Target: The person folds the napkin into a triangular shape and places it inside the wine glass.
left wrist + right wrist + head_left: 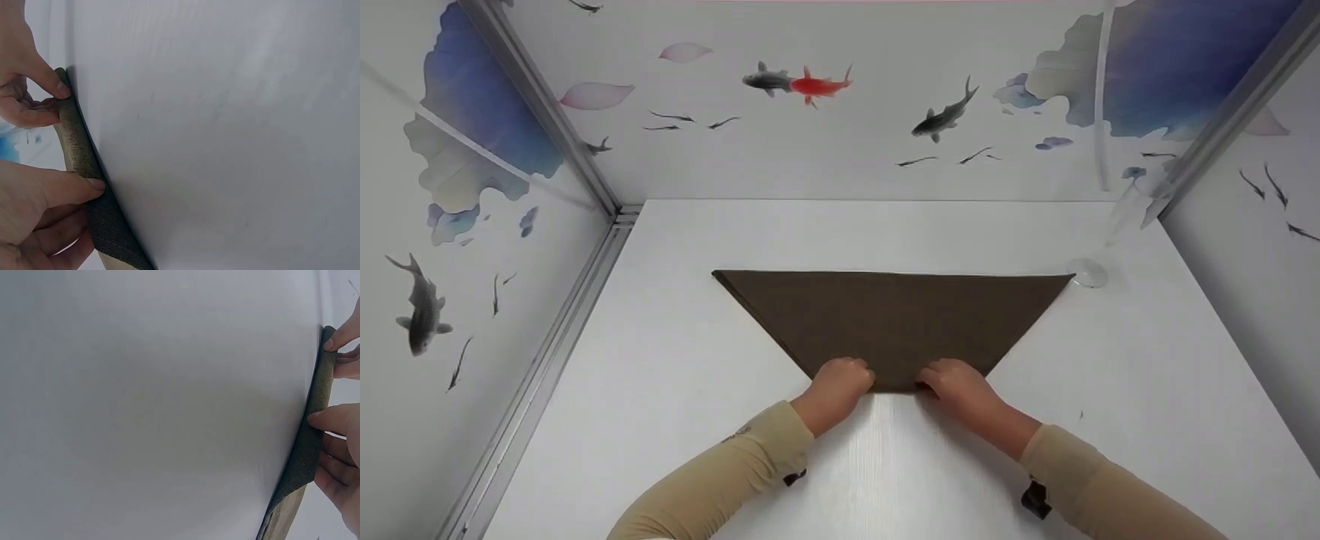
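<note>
A dark brown folded cloth (892,315) lies on the white table, its long straight edge at the back and its short edge towards the person. My left hand (840,382) pinches that near edge at its left part, my right hand (960,386) at its right part. In the left wrist view the left thumb presses on the turned-up edge of the cloth (81,146), with the fingers curled on the other side. The right wrist view shows the right hand (340,450) gripping the same rolled edge between thumb and fingers.
A clear round disc (1087,273) sits by the cloth's back right corner. White panels printed with fish and petals (885,112) stand at the back and both sides of the table (660,360). A metal rail (547,360) runs along the left side.
</note>
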A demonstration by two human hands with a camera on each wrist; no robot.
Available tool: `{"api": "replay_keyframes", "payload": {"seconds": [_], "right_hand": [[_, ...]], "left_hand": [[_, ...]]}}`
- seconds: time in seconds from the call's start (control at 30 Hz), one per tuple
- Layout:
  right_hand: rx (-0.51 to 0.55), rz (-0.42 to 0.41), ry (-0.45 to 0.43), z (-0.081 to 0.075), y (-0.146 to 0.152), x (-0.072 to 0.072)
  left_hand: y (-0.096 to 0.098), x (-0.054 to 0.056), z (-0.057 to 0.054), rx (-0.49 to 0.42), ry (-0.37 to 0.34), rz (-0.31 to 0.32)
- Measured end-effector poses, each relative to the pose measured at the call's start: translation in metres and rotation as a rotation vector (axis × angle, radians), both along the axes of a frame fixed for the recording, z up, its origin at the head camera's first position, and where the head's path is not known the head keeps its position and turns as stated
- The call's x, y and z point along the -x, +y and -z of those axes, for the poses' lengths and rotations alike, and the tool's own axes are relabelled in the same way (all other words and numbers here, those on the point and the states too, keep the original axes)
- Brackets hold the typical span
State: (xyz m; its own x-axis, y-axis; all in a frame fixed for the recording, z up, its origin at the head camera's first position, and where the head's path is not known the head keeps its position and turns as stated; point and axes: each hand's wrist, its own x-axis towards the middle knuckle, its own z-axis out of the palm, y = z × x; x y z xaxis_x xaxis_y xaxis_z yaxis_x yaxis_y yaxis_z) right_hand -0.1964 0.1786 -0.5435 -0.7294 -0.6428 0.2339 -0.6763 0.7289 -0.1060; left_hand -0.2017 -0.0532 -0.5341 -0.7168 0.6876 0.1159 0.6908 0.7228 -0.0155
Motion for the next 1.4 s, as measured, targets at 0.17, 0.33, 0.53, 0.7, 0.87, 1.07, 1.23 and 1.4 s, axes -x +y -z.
{"api": "replay_keyframes", "payload": {"seconds": [0.17,0.33,0.53,0.7,0.87,1.07,1.23,1.4], "right_hand": [[0.012,0.034,-0.045,-0.001,0.002,-0.003],[0.056,0.027,-0.050,0.000,0.005,-0.003],[0.047,0.079,-0.086,0.002,0.004,0.000],[0.037,0.133,-0.158,0.001,0.001,0.004],[0.043,0.146,-0.169,0.001,0.000,0.008],[0.052,0.155,-0.136,0.002,0.001,0.012],[0.087,0.136,-0.064,0.003,0.002,0.013],[0.058,0.121,-0.056,0.006,0.004,0.013]], "left_hand": [[-0.003,-0.002,0.001,0.001,-0.019,-0.005],[-0.005,-0.002,0.001,-0.027,-0.030,-0.013],[-0.007,0.002,0.001,-0.067,-0.099,-0.059],[-0.012,0.008,0.002,-0.170,-0.187,-0.123],[-0.014,0.012,0.002,-0.220,-0.239,-0.162],[-0.011,0.015,0.003,-0.234,-0.252,-0.239],[-0.011,0.014,0.005,-0.167,-0.089,-0.210],[-0.015,0.011,0.007,-0.104,0.006,-0.153]]}}
